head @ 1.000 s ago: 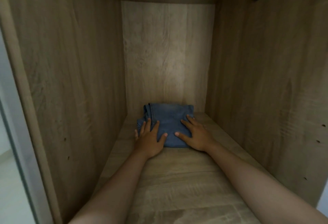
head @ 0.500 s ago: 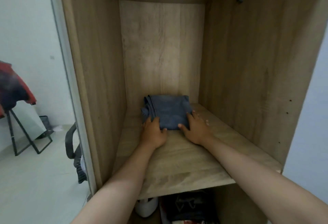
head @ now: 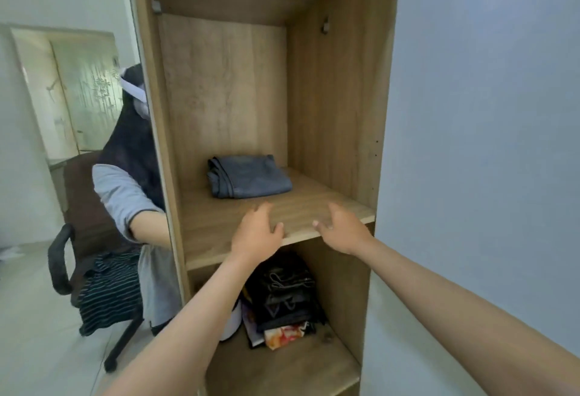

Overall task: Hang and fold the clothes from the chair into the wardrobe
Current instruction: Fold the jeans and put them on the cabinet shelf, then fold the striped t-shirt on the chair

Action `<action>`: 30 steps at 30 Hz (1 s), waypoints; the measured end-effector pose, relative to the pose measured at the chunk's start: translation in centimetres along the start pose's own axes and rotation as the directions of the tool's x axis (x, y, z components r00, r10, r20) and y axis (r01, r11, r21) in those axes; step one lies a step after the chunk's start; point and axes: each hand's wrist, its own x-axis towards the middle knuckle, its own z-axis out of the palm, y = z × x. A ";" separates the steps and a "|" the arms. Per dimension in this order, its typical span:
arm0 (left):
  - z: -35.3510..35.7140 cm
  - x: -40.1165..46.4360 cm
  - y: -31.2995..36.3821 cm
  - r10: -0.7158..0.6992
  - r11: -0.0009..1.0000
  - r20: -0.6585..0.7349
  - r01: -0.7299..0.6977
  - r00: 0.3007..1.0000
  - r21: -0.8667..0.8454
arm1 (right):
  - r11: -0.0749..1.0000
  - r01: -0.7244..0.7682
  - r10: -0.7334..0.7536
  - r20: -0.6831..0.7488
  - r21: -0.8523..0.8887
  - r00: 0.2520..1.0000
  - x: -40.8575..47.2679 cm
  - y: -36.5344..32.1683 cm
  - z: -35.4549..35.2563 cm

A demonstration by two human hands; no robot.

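- At the far left, a black office chair (head: 62, 257) is showing in a mirror panel (head: 78, 144), with striped clothing (head: 110, 292) hanging over its seat.
- The wooden wardrobe (head: 339, 113) is standing right of the mirror, its upper shelf (head: 219, 232) running from near to far.
- The folded blue-grey garment (head: 248, 176) is lying flat at the far end of that shelf, near the back panel; its long axis is running left to right, and its layered, bunched edges are facing left.
- The left hand (head: 255, 232) is hovering over the near edge of the shelf, fingers relaxed and spread, holding nothing.
- The right hand (head: 343, 229) is hovering just to its right, likewise loose and empty, well apart from the garment.
- Below the shelf, a pile of dark folded clothes (head: 282, 295) is sitting in the lower compartment.
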 end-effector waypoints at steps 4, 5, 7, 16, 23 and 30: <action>0.6 -6.9 2.8 0.124 0.990 0.037 -0.121 0.992 -0.070 | 0.999 -0.053 0.052 -0.056 -0.008 0.997 -9.5 1.7 -2.3; 1.1 -8.7 3.5 0.141 0.987 0.068 -0.135 0.988 -0.087 | 0.998 -0.065 0.066 -0.070 0.002 0.995 -12.0 2.2 -2.8; 2.1 -12.6 4.8 0.169 0.981 0.142 -0.153 0.975 -0.122 | 0.993 -0.118 0.120 -0.095 0.024 0.988 -17.3 3.2 -3.9; 6.4 -29.6 9.7 0.340 0.934 0.560 -0.199 0.755 -0.298 | 0.843 -0.531 0.538 -0.183 0.090 0.823 -41.6 5.7 -6.0; 5.0 -41.8 11.6 0.576 0.814 0.689 -0.384 0.440 -0.435 | 0.611 -0.779 0.779 -0.282 0.139 0.560 -59.5 1.2 -4.4; 0.7 -58.9 10.9 0.668 0.651 0.744 -0.481 -0.003 -0.587 | 0.318 -0.929 0.918 -0.306 0.187 0.253 -78.2 -9.7 -0.3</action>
